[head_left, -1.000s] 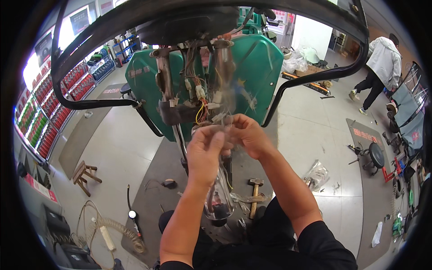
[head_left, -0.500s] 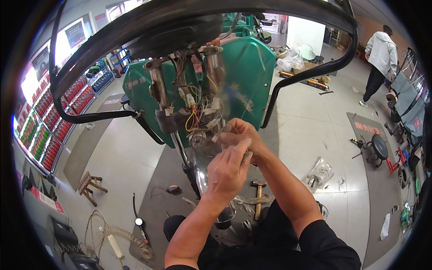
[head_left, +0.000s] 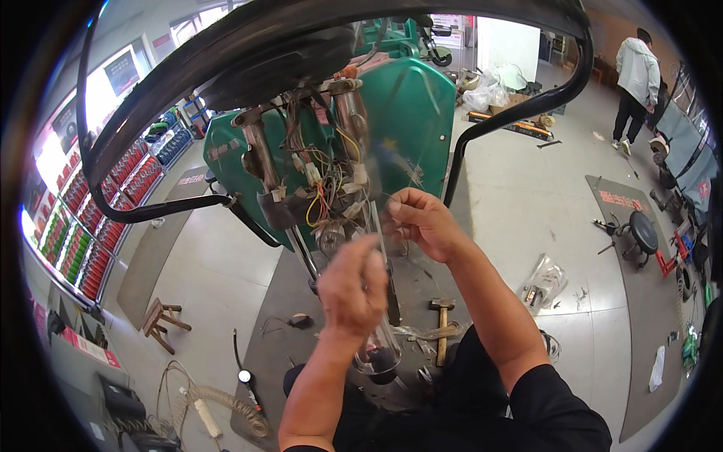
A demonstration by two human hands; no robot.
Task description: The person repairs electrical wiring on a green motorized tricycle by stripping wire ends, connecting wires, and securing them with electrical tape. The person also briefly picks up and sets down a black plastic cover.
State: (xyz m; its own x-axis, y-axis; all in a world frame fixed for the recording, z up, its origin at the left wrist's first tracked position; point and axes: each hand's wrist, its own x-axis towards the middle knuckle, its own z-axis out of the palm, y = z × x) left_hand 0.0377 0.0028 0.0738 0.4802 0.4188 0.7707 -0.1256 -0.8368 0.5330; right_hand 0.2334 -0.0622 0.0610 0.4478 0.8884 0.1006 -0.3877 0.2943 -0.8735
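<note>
Ahead of me stands a green-panelled vehicle front (head_left: 413, 98) with its two fork tubes bared. Between the tubes hangs a wiring harness (head_left: 320, 188) of red, yellow and dark wires with several pale connectors (head_left: 359, 175). To the right of this bundle, my right hand (head_left: 425, 224) is closed in a pinch on what looks like a thin wire, mostly hidden by the fingers. Lower and nearer, my left hand (head_left: 350, 290) is raised apart from it, its fingers smeared by motion. A clear plastic piece (head_left: 379, 358) shows below the left hand.
A black tubular bar (head_left: 520, 120) arches over the work. On the dark mat lie a hammer (head_left: 443, 331) and scraps. A wooden stool (head_left: 162, 324), coiled hose (head_left: 237, 407) and gauge (head_left: 245, 377) are at left. A person (head_left: 638, 83) stands far right, near a round black seat (head_left: 642, 232).
My hands, close together before, have parted: the left has drawn down and left, the right slightly up and right. The person at far right has moved farther off.
</note>
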